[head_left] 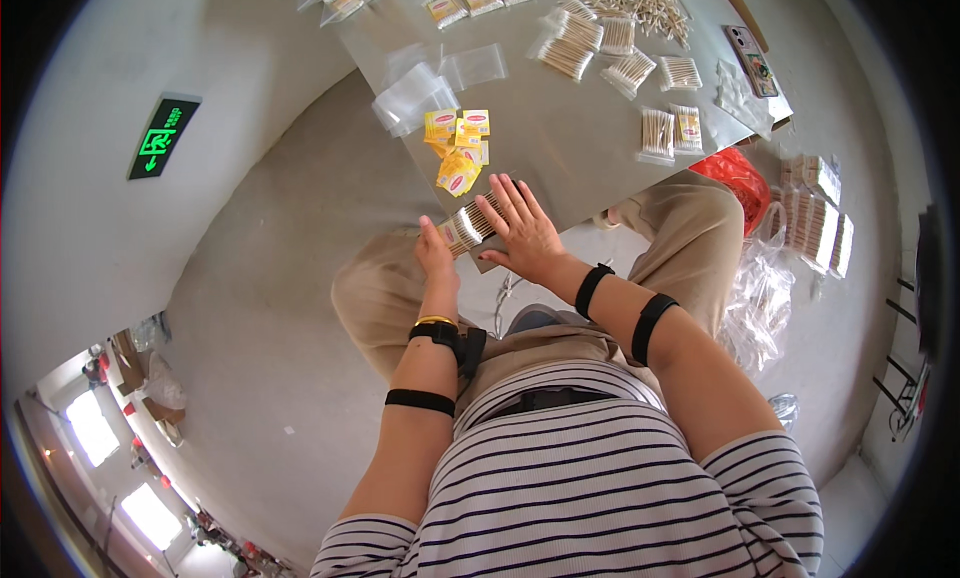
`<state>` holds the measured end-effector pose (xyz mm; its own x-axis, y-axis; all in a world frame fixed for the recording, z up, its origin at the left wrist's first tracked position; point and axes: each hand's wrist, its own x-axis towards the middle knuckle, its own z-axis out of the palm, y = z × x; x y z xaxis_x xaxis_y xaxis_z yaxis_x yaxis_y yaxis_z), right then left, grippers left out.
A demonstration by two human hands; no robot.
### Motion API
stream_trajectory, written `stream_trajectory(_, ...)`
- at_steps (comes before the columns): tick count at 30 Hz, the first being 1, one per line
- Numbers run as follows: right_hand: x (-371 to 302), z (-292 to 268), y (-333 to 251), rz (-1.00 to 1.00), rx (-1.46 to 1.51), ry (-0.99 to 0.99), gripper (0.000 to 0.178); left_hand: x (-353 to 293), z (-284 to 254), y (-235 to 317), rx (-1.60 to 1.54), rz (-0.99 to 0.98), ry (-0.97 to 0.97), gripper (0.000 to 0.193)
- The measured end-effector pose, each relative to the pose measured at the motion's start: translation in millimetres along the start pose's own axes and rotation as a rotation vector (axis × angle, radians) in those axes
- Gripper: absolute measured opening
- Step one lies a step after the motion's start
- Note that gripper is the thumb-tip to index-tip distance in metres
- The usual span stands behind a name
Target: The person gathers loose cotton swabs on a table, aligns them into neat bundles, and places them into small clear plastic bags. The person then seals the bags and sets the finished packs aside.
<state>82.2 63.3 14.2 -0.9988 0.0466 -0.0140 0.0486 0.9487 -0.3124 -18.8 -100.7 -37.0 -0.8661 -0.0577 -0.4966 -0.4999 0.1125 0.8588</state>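
One swab bundle [466,228] is just on the near side of the yellow cards [458,168], left end gripped by the left hand [434,250]; the right hand [526,235] (flat, fingers extended) covers its right end.

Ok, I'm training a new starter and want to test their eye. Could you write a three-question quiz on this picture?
1. Which of these lies closest to the hands on the table?
a) clear flat bags
b) yellow cards
c) loose heap of sticks

2. True or false: the phone lies near the table's right edge.

3. Which hand shows its back, with fingers stretched over the bundled swabs?

Key:
1. b
2. True
3. The right hand; the left hand is at their left end.
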Motion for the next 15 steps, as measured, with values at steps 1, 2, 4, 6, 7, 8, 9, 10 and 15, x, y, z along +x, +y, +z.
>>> stream_trajectory(1, 0.8, 0.1, -3.2, 0.003, 0.007, 0.000, 0.098, 0.0, 0.8, 0.5, -0.001, 0.024, 0.015, 0.065)
stream_trajectory(2, 0.9, 1.3, -4.5, 0.002, -0.010, -0.005, 0.098, 0.0, 2.6, 0.5, -0.005, 0.045, 0.024, 0.065)
stream_trajectory(4, 0.8, 5.7, -7.5, -0.001, -0.046, -0.014, 0.098, -0.8, 2.9, 0.7, 0.042, 0.073, 0.026, 0.066)
stream_trajectory(6, 2.7, 8.6, -14.4, -0.002, -0.033, -0.008, 0.097, -1.6, 1.4, 4.7, 0.137, 0.125, 0.028, 0.066)
stream_trajectory(7, 2.8, 9.7, -17.1, -0.002, -0.026, -0.006, 0.097, -2.0, 0.9, 6.4, 0.206, 0.158, 0.026, 0.067)
stream_trajectory(8, 2.6, 9.0, -19.5, 0.003, -0.026, -0.010, 0.098, -2.0, -0.1, 7.7, 0.276, 0.192, 0.024, 0.067)
stream_trajectory(9, 2.3, 8.2, -21.7, 0.009, -0.025, -0.013, 0.098, -2.1, -0.4, 8.6, 0.303, 0.213, 0.032, 0.067)
stream_trajectory(10, 2.8, 7.6, -23.3, 0.015, -0.025, -0.017, 0.098, -2.3, -0.3, 9.4, 0.330, 0.234, 0.040, 0.068)
stream_trajectory(15, -4.1, -0.8, 3.0, 0.057, 0.010, 0.004, 0.099, 2.9, -23.9, 7.5, 0.054, 0.068, -0.041, 0.069)
